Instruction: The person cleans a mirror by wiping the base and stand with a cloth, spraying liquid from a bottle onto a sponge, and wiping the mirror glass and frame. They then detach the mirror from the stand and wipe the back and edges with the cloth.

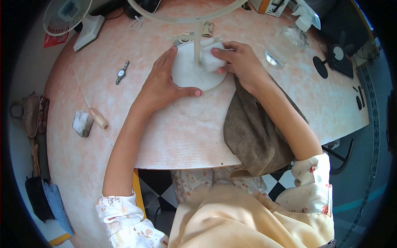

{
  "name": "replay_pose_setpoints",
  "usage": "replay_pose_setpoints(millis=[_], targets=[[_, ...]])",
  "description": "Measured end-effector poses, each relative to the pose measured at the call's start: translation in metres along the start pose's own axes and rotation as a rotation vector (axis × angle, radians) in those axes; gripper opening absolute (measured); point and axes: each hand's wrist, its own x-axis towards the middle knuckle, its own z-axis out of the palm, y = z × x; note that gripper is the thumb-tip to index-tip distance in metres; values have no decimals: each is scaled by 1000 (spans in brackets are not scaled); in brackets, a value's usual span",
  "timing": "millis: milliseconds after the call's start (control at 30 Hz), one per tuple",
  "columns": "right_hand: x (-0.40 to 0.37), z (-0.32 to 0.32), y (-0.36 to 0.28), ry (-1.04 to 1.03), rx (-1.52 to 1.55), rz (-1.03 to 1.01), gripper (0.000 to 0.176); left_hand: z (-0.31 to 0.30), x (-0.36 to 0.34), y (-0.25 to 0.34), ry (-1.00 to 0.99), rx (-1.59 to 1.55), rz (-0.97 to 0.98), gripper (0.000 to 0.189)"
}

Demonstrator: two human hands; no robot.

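A round white base (pixel 184 68) with an upright post (pixel 197 43) stands on the table in front of me. The post rises to a large pale ring (pixel 186 18), cut off at the top of the view. My left hand (pixel 163 78) grips the base's left rim, its thumb along the front edge and its fingers toward the back. My right hand (pixel 240 62) pinches a soft white wad (pixel 213 63), slightly blurred, against the right part of the base beside the post. Under my right forearm lies a brown cloth (pixel 256 128), draped over the table's front edge.
A wristwatch (pixel 122 73), a peach tube (pixel 98 118) and a white-grey block (pixel 82 123) lie at left. On the right are a clear spray bottle (pixel 285 43) and a black-framed round mirror (pixel 326 62). A small fan (pixel 68 14) stands at the back left.
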Motion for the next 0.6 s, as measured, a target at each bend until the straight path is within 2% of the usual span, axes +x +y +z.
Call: replay_pose_setpoints(millis=[100,200,400,533,567,600], targets=[[12,15,8,-22,172,40,30,1,-2,3,20,22,-14,127],[0,9,2,-57,7,-85,29,0,-3,7,42,53,-39,126],[-41,-4,-1,-46,-341,-44,33,7,-5,10,119,76,-41,124],[-41,3,-4,159,-942,-1085,34,16,-11,20,216,116,-11,120],[-31,7,-8,185,-996,-1249,34,17,-12,21,237,123,3,119],[-21,11,-9,171,-1050,-1302,35,18,-13,20,241,116,-4,119]])
